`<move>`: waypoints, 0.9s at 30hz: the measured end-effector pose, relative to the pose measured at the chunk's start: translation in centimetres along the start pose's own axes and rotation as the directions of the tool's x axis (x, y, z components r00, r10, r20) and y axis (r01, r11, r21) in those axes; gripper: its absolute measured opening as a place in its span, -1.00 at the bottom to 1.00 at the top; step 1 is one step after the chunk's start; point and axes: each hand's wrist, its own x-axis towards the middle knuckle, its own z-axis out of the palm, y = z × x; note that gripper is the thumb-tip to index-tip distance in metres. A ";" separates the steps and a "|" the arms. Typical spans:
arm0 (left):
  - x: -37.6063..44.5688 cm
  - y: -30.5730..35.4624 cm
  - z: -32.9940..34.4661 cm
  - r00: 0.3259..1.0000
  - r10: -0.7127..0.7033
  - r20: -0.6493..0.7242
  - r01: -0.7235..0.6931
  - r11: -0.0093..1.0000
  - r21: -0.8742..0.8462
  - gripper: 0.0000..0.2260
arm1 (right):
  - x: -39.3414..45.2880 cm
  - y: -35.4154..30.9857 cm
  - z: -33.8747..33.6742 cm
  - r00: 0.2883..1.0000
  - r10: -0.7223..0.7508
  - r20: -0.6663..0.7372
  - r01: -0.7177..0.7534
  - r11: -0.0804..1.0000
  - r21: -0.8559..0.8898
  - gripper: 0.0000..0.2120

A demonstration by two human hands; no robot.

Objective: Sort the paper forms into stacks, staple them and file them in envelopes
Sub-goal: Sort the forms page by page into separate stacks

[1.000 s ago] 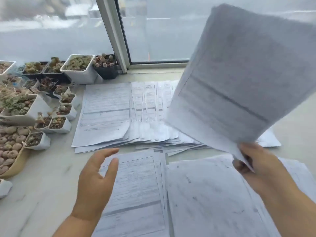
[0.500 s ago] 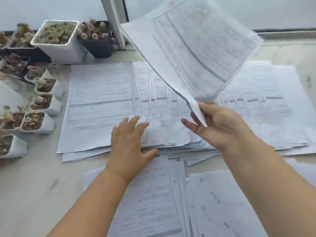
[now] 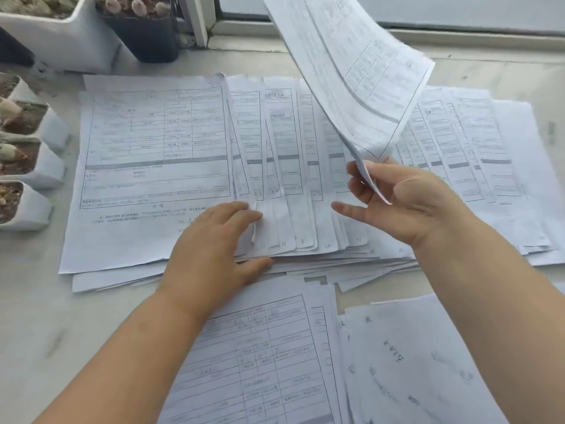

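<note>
pale marbled stone surface (image 3: 46,316) runs up to a white-framed window (image 3: 198,19) at the far edge, with daylight behind the glass. along the left side stand small white square plant pots (image 3: 36,166) of soil and succulents, with a larger white pot (image 3: 61,41) and a dark pot (image 3: 146,38) near the window frame. a wide fanned row of printed white paper forms (image 3: 153,148) covers the middle of the surface, each sheet overlapping the next from left to right. nearer the person lie a second stack of ruled forms (image 3: 260,347) and, just beside it on the right, a pile of sheets with faint handwriting (image 3: 412,362). the left hand (image 3: 211,249) lies palm down on the near edge of the fanned row, fingers straight and slightly spread, fingertips touching the curled lower corners of the sheets. the right hand (image 3: 406,200) is raised above the row to the right, pinching the lower corner of a lifted bundle of forms (image 3: 360,68) between thumb and forefinger, the other fingers extended loosely. that bundle rises tilted toward the window, clear of the row.
</note>
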 end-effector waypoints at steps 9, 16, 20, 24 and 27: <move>0.0 0.1 -0.1 1.000 -0.009 0.001 0.009 1.000 0.023 -0.46 | 0.1 0.1 -2.2 0.999 0.038 -0.008 -0.038 0.999 0.023 -0.88; 0.0 -0.3 -0.1 1.000 0.003 0.005 -0.003 1.000 0.004 -0.45 | 0.2 0.5 -2.4 0.998 0.058 0.020 -0.058 0.998 0.007 -0.85; -0.1 -0.2 -0.3 1.000 0.000 -0.003 0.000 1.000 -0.003 -0.41 | 0.5 0.4 -2.7 0.998 0.060 0.000 -0.060 0.998 0.006 -0.83; 0.0 -0.1 -0.4 1.000 -0.003 0.000 0.003 1.000 -0.012 -0.43 | 0.7 0.5 -2.8 0.997 0.079 0.013 -0.079 0.997 0.003 -0.85; -0.1 -0.1 -0.3 1.000 -0.010 -0.010 0.009 1.000 -0.021 -0.45 | 0.9 0.7 -2.8 0.995 0.092 0.031 -0.091 0.995 -0.026 -0.87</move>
